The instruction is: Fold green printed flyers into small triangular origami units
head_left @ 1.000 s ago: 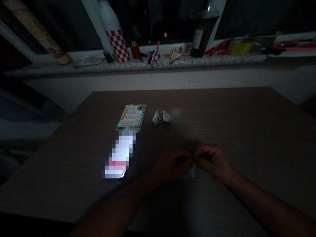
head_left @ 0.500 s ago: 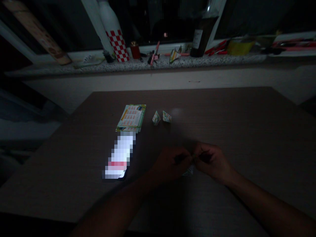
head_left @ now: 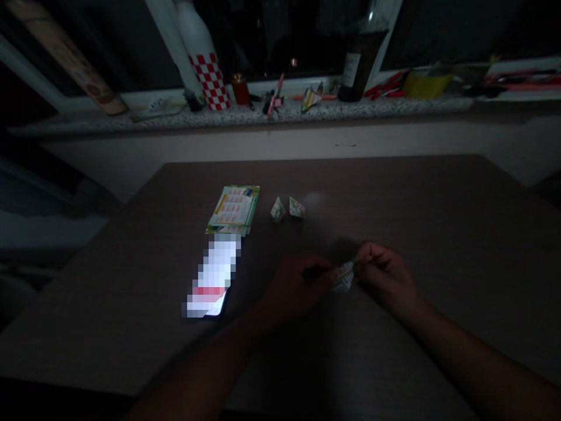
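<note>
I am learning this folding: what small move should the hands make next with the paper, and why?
Probably press the crease flat: the left hand and right hand pinch the small folded paper between their fingertips, and it looks close in shape to the two folded pieces lying ahead.

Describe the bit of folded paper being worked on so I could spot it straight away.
Start at the dark wooden table and find the glowing phone on it. Right of it, the left hand and right hand pinch a small folded paper piece between them. Unlike the two similar pieces lying farther back, it is held.
</note>
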Demonstrator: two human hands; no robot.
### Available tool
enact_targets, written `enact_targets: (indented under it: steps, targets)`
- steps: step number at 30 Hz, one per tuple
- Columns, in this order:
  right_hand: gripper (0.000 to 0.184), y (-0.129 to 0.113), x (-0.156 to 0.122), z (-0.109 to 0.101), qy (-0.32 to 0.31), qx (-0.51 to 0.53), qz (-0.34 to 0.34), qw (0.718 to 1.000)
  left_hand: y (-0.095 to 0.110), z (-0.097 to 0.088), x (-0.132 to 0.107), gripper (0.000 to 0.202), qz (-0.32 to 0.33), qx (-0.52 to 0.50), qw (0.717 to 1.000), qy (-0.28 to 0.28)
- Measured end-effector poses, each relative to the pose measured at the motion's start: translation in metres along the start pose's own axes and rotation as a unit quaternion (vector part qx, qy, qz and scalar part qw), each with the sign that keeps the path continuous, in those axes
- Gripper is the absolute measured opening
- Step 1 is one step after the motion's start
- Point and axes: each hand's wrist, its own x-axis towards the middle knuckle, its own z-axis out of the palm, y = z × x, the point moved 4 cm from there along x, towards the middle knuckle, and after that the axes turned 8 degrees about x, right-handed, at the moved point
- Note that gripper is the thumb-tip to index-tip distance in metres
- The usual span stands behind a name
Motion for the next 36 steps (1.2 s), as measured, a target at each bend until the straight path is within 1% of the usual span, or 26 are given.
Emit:
enact_targets:
  steps: [2, 4, 7, 9, 11, 13, 15, 17, 18, 20, 23, 25, 27, 29, 31, 33, 36]
  targets:
    - [0.017, 0.003, 0.000, -0.003, 0.013, 0.022, 0.002, 1.000, 0.000, -0.002, 0.000, 0.018, 0.004, 0.013, 1.000, 0.010]
    - [0.017, 0.003, 0.000, -0.003, 0.014, 0.033, 0.003, 0.999, -0.001, -0.003, 0.000, 0.019, -0.006, 0.010, 1.000, 0.010]
    - [0.019, 0.001, -0.001, 0.005, -0.031, 0.025, 0.014, 0.999, -0.004, -0.002, 0.000, 0.022, -0.032, -0.015, 0.999, 0.010]
    - [0.021, 0.000, -0.003, 0.013, -0.074, 0.006, 0.033, 0.997, -0.006, 0.001, 0.000, 0.023, -0.055, -0.035, 0.998, 0.008]
    - [0.023, 0.001, -0.004, 0.018, -0.099, -0.012, 0.052, 0.994, -0.009, 0.003, 0.001, 0.023, -0.068, -0.053, 0.996, 0.003]
    - [0.025, 0.003, -0.005, 0.018, -0.099, -0.024, 0.065, 0.993, -0.011, 0.005, 0.001, 0.023, -0.070, -0.067, 0.995, -0.002]
    - [0.025, 0.006, -0.004, 0.014, -0.079, -0.018, 0.073, 0.994, -0.012, 0.003, 0.000, 0.022, -0.063, -0.088, 0.994, 0.007]
    - [0.024, 0.011, -0.002, 0.007, -0.054, 0.009, 0.076, 0.996, -0.012, -0.001, -0.002, 0.020, -0.037, -0.098, 0.994, 0.028]
    - [0.023, 0.012, -0.001, 0.005, -0.045, 0.025, 0.075, 0.996, -0.011, -0.004, -0.003, 0.020, -0.012, -0.086, 0.996, 0.039]
    - [0.022, 0.015, 0.001, 0.001, -0.033, 0.050, 0.069, 0.996, -0.006, -0.007, -0.005, 0.023, 0.057, -0.025, 0.997, 0.047]
    - [0.019, 0.016, 0.001, 0.001, -0.037, 0.077, 0.071, 0.994, -0.001, -0.007, -0.006, 0.021, 0.145, 0.061, 0.987, 0.043]
    - [0.019, 0.014, 0.000, 0.004, -0.046, 0.082, 0.070, 0.993, 0.000, -0.006, -0.005, 0.016, 0.174, 0.074, 0.981, 0.047]
    - [0.020, 0.010, -0.001, 0.007, -0.056, 0.070, 0.067, 0.994, 0.000, -0.006, -0.005, 0.012, 0.183, 0.064, 0.980, 0.053]
    - [0.024, 0.007, -0.002, 0.010, -0.065, 0.040, 0.070, 0.995, 0.000, -0.005, -0.004, 0.011, 0.177, 0.035, 0.982, 0.050]
    - [0.027, 0.003, -0.003, 0.012, -0.070, 0.008, 0.071, 0.995, -0.001, -0.005, -0.004, 0.011, 0.155, -0.008, 0.987, 0.042]
    - [0.029, 0.000, -0.003, 0.014, -0.070, -0.017, 0.064, 0.995, -0.001, -0.005, -0.004, 0.011, 0.115, -0.050, 0.992, 0.032]
    - [0.031, -0.004, -0.003, 0.014, -0.072, -0.053, 0.055, 0.994, -0.005, -0.004, -0.003, 0.009, 0.035, -0.087, 0.995, 0.017]
